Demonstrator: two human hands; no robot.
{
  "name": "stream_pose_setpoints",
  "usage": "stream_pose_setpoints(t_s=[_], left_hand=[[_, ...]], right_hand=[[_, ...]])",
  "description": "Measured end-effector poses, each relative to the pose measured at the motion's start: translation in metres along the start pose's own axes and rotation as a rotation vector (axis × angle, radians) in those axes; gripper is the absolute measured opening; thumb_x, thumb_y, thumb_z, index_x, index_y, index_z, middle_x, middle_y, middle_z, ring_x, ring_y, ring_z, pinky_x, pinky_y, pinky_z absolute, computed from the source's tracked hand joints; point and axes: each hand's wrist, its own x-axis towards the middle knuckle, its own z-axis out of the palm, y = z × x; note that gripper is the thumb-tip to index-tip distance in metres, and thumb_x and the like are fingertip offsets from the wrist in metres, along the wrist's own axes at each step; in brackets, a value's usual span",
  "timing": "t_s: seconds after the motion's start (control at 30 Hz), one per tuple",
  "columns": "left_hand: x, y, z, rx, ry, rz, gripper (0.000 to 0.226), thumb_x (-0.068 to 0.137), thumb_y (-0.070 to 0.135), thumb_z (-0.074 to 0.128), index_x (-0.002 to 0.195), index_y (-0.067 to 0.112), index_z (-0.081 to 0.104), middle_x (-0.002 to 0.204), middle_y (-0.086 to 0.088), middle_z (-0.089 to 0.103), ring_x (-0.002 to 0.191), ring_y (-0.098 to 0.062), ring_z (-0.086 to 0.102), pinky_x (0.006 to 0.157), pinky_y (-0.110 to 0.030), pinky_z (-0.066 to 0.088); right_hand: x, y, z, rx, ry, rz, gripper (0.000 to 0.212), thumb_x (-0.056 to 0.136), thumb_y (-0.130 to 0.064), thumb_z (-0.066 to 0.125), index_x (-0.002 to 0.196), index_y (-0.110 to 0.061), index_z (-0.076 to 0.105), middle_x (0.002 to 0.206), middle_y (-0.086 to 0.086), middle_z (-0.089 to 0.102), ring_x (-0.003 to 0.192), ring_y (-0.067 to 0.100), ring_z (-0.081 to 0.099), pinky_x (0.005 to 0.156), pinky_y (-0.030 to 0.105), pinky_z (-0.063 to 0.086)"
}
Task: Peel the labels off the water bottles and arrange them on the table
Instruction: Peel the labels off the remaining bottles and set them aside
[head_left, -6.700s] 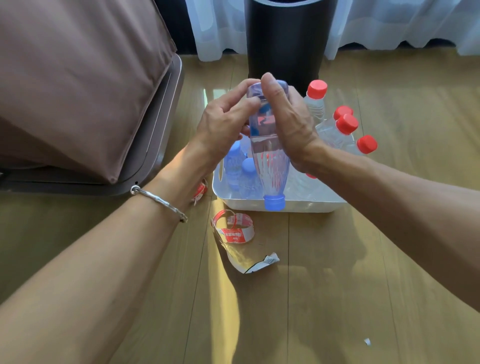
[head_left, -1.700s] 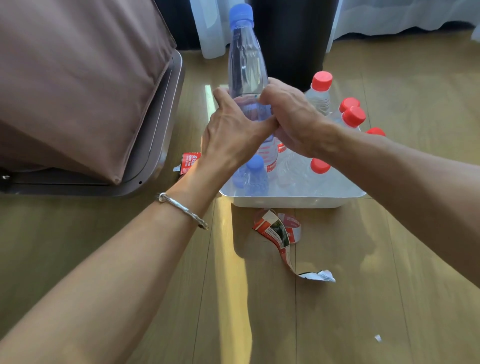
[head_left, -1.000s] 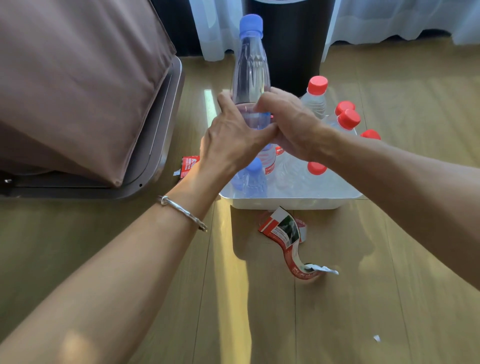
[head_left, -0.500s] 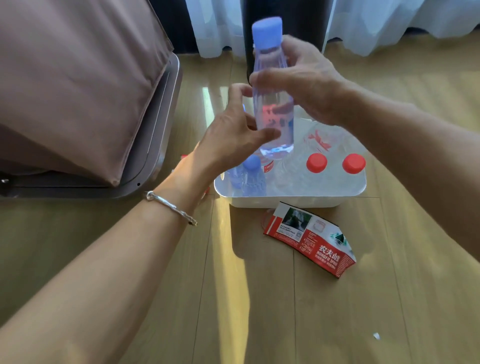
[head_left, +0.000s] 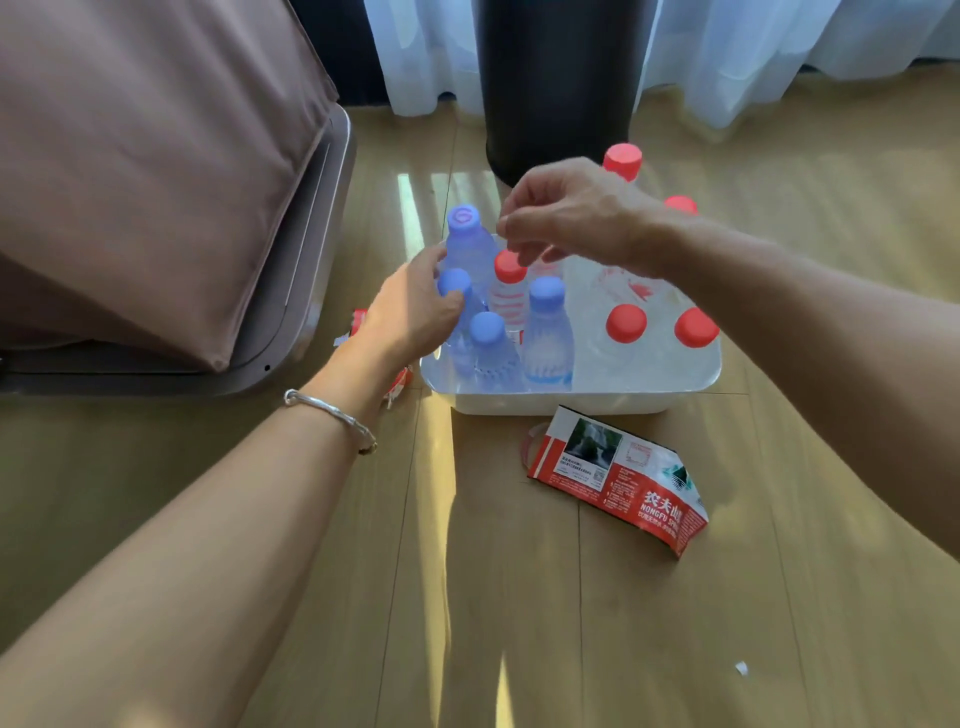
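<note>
Standing upright in the far-left corner of the white plastic tub (head_left: 571, 402), the clear, label-free, blue-capped water bottle (head_left: 470, 244) was touched by the left hand (head_left: 410, 312); whether it was gripped could not be told. The right hand (head_left: 566, 213) was held above, fingers loosely curled, nothing held.

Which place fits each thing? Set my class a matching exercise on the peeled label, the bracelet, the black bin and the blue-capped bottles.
Things: 1 peeled label; 2 bracelet; 3 black bin; 4 blue-capped bottles.
Places: A behind the tub; B on a wrist; C in front of the tub; D in the tub's left part.
Pairs: 1-C; 2-B; 3-A; 4-D.
</note>
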Motion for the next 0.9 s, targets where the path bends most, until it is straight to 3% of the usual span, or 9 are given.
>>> stream_pose_setpoints(t_s=[0.1, 0.2, 0.3, 0.53, 0.63, 0.77, 0.83, 0.9], left_hand=[[-0.002, -0.002, 0.009, 0.037, -0.009, 0.023, 0.048, 0.093, 0.029, 0.061, 0.138, 0.020, 0.048, 0.133, -0.008, 0.059, 0.116, -0.029, 0.058, 0.090, -0.030, 0.042], [-0.003, 0.001, 0.013, 0.039, 0.063, 0.007, 0.032, 0.094, 0.032, 0.061, 0.122, 0.016, 0.055, 0.116, -0.012, 0.063, 0.102, -0.032, 0.058, 0.082, -0.036, 0.045], [-0.003, 0.001, 0.014, 0.071, 0.081, -0.013, 0.029, 0.096, 0.031, 0.057, 0.120, 0.017, 0.054, 0.115, -0.013, 0.063, 0.102, -0.034, 0.057, 0.079, -0.036, 0.044], [0.001, -0.001, 0.011, 0.034, 0.074, -0.035, 0.033, 0.094, 0.030, 0.058, 0.124, 0.017, 0.053, 0.117, -0.009, 0.062, 0.093, -0.024, 0.055, 0.074, -0.033, 0.041], [0.003, 0.002, 0.012, 0.019, 0.082, -0.034, 0.036, 0.094, 0.031, 0.056, 0.127, 0.018, 0.053, 0.121, -0.009, 0.062, 0.098, -0.026, 0.057, 0.077, -0.032, 0.043], [0.010, 0.006, 0.013, -0.032, 0.129, 0.034, 0.044, 0.097, 0.031, 0.055, 0.139, 0.018, 0.049, 0.135, -0.009, 0.055, 0.120, -0.027, 0.055, 0.095, -0.036, 0.045], [0.017, 0.009, 0.012, -0.079, 0.170, 0.045, 0.048, 0.097, 0.027, 0.055, 0.143, 0.018, 0.044, 0.138, -0.011, 0.051, 0.122, -0.027, 0.053, 0.093, -0.033, 0.042], [0.024, 0.012, 0.008, -0.089, 0.178, 0.059, 0.055, 0.096, 0.021, 0.054, 0.148, 0.019, 0.037, 0.143, -0.011, 0.046, 0.127, -0.028, 0.050, 0.095, -0.033, 0.041]], right_hand=[[-0.004, 0.005, 0.003, -0.158, -0.117, 0.043, 0.018, 0.097, -0.022, 0.058, 0.105, -0.008, 0.067, 0.091, 0.001, 0.071, 0.075, 0.008, 0.068, 0.069, 0.021, 0.054], [-0.008, 0.010, 0.003, -0.191, -0.190, 0.082, 0.019, 0.099, -0.024, 0.055, 0.108, -0.010, 0.065, 0.093, 0.001, 0.069, 0.080, 0.012, 0.068, 0.069, 0.022, 0.053], [-0.008, 0.012, 0.002, -0.195, -0.173, 0.092, 0.021, 0.099, -0.022, 0.054, 0.111, -0.008, 0.064, 0.099, 0.005, 0.069, 0.086, 0.017, 0.069, 0.068, 0.023, 0.052], [-0.006, 0.015, 0.005, -0.264, -0.143, 0.098, 0.025, 0.100, -0.020, 0.052, 0.116, -0.007, 0.065, 0.105, 0.007, 0.067, 0.090, 0.019, 0.067, 0.067, 0.021, 0.051], [-0.005, 0.017, 0.005, -0.280, -0.126, 0.105, 0.025, 0.099, -0.021, 0.052, 0.117, -0.008, 0.064, 0.105, 0.006, 0.066, 0.089, 0.018, 0.065, 0.064, 0.021, 0.049], [-0.006, 0.022, 0.006, -0.283, -0.133, 0.124, 0.022, 0.098, -0.018, 0.052, 0.114, -0.012, 0.067, 0.104, 0.006, 0.068, 0.090, 0.018, 0.066, 0.073, 0.028, 0.053], [-0.006, 0.027, 0.007, -0.301, -0.142, 0.137, 0.021, 0.097, -0.018, 0.053, 0.111, -0.014, 0.068, 0.104, 0.004, 0.067, 0.092, 0.020, 0.065, 0.081, 0.034, 0.054], [-0.007, 0.032, 0.008, -0.309, -0.145, 0.132, 0.018, 0.097, -0.018, 0.053, 0.107, -0.015, 0.068, 0.103, 0.002, 0.066, 0.087, 0.015, 0.061, 0.079, 0.032, 0.052]])
